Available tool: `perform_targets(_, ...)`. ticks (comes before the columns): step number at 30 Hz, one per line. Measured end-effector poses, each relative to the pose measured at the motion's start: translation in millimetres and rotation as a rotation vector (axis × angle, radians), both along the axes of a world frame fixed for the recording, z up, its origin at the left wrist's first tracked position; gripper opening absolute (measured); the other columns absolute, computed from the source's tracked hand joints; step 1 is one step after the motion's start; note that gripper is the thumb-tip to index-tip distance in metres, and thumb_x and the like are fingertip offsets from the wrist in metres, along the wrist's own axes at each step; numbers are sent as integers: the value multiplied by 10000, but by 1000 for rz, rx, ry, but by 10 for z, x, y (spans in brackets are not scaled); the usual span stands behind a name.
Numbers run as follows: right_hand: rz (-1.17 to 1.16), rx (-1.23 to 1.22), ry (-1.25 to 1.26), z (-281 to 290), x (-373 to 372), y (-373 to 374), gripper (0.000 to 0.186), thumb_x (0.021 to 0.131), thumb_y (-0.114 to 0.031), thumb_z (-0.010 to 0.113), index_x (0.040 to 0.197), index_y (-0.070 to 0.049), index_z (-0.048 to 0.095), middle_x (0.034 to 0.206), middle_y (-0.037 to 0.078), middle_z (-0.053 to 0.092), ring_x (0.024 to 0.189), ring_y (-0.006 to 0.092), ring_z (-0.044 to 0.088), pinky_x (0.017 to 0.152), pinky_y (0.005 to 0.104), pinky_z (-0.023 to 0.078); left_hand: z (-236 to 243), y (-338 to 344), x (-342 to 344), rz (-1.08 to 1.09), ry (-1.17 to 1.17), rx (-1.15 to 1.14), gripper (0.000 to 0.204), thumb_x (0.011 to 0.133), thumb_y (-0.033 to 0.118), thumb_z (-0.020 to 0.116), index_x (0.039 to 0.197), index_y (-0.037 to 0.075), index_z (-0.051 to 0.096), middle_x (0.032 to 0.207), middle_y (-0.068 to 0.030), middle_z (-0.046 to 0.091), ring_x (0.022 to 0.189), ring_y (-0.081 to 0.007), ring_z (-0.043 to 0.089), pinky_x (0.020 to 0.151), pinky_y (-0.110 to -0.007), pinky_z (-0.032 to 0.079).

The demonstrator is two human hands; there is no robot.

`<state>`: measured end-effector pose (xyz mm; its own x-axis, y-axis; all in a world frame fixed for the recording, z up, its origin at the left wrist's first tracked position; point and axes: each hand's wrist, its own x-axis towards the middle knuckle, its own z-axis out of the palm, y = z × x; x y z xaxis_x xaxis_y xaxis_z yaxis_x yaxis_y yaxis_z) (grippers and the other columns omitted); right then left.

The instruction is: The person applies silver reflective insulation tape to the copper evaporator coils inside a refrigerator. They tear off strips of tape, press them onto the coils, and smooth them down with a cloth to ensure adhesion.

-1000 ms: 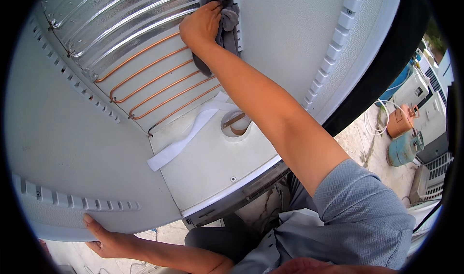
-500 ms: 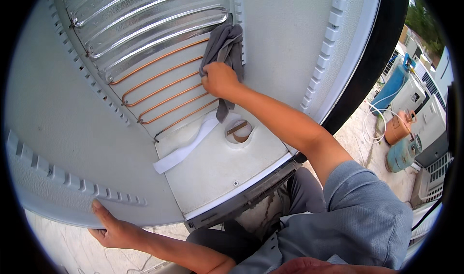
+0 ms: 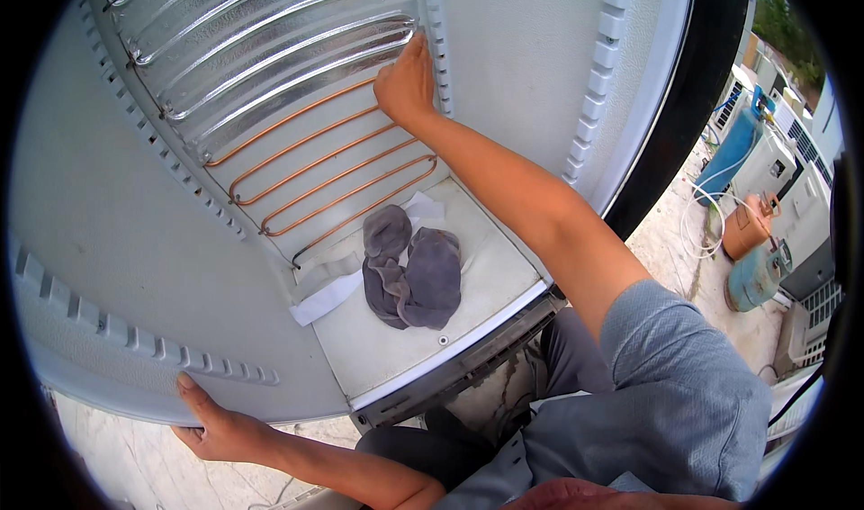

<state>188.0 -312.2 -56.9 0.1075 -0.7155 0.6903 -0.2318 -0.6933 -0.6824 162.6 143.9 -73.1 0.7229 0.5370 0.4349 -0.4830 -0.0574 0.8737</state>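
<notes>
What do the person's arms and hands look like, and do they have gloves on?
No gloves! The left grip and right grip are plain bare hands. No watch or bracelet shows either. The right arm has a short grey-blue sleeve with a fine texture, ending above the elbow.

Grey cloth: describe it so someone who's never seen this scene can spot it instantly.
Start with the open pale cabinet filling most of the view, then drop below the copper tubing to the cabinet floor. The grey cloth lies crumpled there, with white strip showing on both sides. It's dark, soft and bunched; the strip is pale and flatter.
</notes>
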Motion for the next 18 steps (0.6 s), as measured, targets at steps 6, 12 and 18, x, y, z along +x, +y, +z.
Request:
perform_targets(6, -58, 69, -52, 197, 144, -191, 755, 904, -44, 611, 1525, 163, 233, 1591, 319, 339, 1492, 426, 330, 1229, 465, 347, -46, 47, 25, 25, 4, 8, 534, 866, 391, 855, 1130, -39, 681, 1077, -148, 720, 901, -215, 692, 787, -349, 593)
perform_targets(12, -26, 143, -79, 183, 190, -109, 791, 884, -36, 613, 1543, 153, 219, 1628, 280, 315, 1519, 413, 288, 1262, 438, 307, -80, 56, 56, 80, 1, 38, 601, 844, 471, 856, 1136, -32, 705, 1052, -167, 738, 881, -238, 716, 773, -355, 607)
perform_targets(18, 20, 145, 58, -97, 121, -98, 833, 881, -73, 603, 1528, 214, 162, 1616, 382, 248, 1553, 458, 223, 1306, 433, 181, -110, 90, 108, 66, -8, 49, 622, 828, 500, 864, 1125, -24, 706, 1044, -163, 742, 883, -236, 722, 778, -352, 609)
